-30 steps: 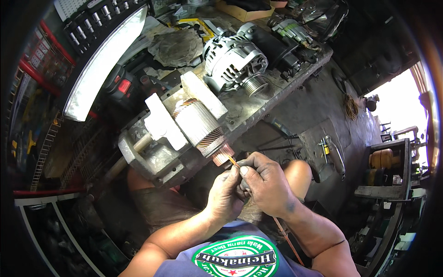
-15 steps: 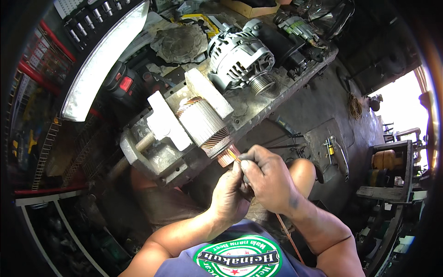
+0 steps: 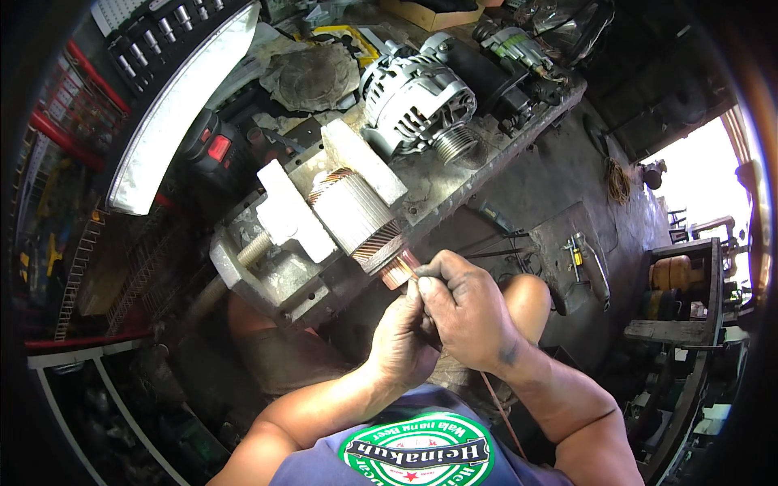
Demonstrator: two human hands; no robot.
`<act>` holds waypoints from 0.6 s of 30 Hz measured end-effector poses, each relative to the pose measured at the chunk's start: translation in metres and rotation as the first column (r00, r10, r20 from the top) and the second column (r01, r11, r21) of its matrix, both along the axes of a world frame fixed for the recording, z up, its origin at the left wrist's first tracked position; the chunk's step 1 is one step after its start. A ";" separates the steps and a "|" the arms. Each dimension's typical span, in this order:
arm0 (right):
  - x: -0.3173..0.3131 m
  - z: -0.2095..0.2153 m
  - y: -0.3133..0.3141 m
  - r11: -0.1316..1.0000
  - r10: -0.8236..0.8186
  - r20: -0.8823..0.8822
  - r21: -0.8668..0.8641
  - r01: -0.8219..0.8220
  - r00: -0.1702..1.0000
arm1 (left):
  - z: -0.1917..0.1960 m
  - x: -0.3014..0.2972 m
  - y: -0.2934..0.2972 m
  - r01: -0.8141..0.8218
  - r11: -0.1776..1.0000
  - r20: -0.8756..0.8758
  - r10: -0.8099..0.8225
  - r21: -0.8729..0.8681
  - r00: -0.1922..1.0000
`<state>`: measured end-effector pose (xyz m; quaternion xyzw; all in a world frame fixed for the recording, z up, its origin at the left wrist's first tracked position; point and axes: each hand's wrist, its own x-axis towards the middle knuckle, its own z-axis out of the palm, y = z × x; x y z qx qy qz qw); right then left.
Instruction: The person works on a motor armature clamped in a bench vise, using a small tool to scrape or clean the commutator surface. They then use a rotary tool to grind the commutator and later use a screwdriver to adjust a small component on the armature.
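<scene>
The armature (image 3: 352, 212) sits clamped in the vise (image 3: 279, 243) at the table's (image 3: 502, 146) near edge, as half a second ago. Both hands have barely shifted: left hand (image 3: 401, 340) and right hand (image 3: 466, 312) pinch a thin tool at its copper commutator (image 3: 397, 271), so the work continues in place.

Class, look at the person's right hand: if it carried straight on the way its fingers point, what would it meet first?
Most likely the copper-coloured end of the ribbed cylindrical motor armature clamped in the grey bench vise. The right hand points up and left at it, fingertips almost touching; depth is hard to judge.
</scene>
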<state>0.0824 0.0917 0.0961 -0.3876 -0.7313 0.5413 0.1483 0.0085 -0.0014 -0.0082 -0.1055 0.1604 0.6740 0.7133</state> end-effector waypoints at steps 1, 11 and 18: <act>0.001 0.000 0.000 0.999 -0.018 0.079 0.049 0.014 0.997 | 0.000 0.002 -0.003 0.011 1.000 -0.025 -0.011 -0.005 1.000; 0.016 0.000 -0.006 0.996 -0.047 0.057 -0.074 0.051 0.997 | 0.008 0.006 0.000 -0.028 0.999 -0.123 0.025 -0.022 0.992; 0.012 -0.002 -0.003 0.987 -0.070 0.013 -0.142 0.071 0.997 | -0.008 -0.004 -0.001 -0.014 0.993 -0.006 0.015 0.115 1.000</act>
